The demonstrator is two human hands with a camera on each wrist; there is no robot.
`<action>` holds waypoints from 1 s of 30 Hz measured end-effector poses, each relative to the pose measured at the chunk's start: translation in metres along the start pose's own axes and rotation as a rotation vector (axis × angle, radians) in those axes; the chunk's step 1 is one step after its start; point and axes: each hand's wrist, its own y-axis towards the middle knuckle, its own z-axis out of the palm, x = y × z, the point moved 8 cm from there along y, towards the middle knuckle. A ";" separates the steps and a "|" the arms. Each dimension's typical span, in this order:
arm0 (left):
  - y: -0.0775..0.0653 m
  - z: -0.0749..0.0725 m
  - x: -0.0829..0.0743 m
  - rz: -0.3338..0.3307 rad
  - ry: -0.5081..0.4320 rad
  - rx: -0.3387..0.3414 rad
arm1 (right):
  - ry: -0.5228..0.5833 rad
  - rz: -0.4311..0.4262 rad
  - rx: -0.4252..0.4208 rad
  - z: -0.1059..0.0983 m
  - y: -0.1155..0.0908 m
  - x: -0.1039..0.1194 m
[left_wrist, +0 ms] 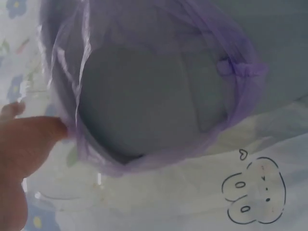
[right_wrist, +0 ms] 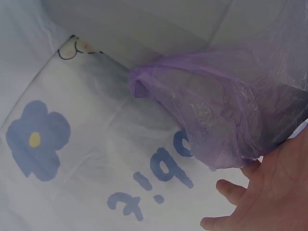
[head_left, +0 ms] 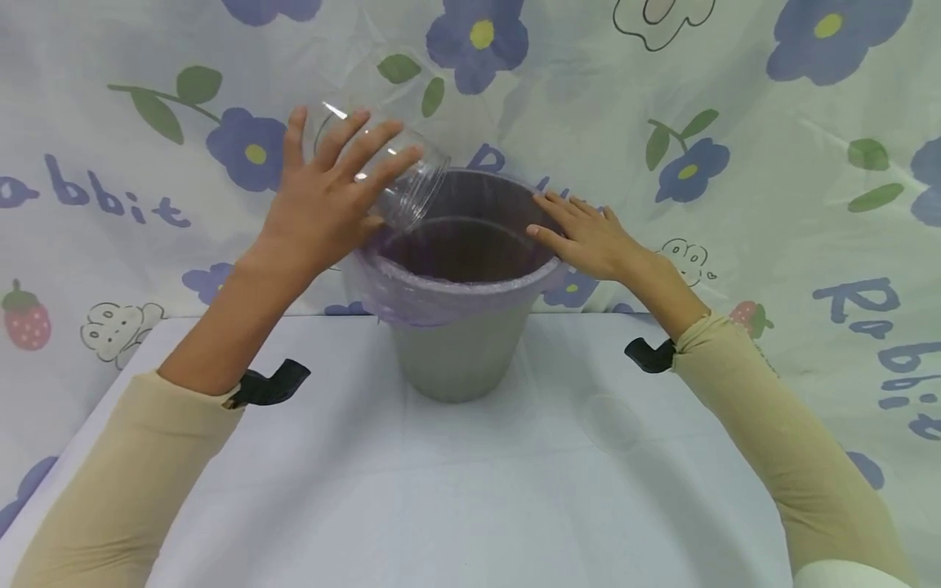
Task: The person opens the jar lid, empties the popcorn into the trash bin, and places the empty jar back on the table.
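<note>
A grey bin stands upright on the white table, a thin purple bag folded over its rim. My left hand grips a clear jar from the near side, fingers spread across it and thumb low by the rim. The jar tilts with its threaded mouth down to the right, at the left edge of the bin's opening. On the opposite side, my right hand rests on the bagged rim with its fingers fairly straight. In the right wrist view, the bag hangs in loose folds beside that hand.
A faint clear disc lies on the white tabletop, right of the bin. Close behind the bin hangs a curtain printed with flowers and rabbits. Each sleeve has a black strap piece at the wrist.
</note>
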 end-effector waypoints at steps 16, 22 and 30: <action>-0.102 -0.016 0.093 -0.806 -0.643 -0.192 | 0.007 0.002 -0.009 0.002 -0.002 0.000; -0.153 0.003 0.089 -0.945 -0.750 -0.110 | -0.015 -0.001 -0.005 0.002 -0.001 0.001; -0.220 0.023 0.062 -0.955 -0.832 0.044 | -0.024 -0.005 -0.010 0.000 -0.001 0.000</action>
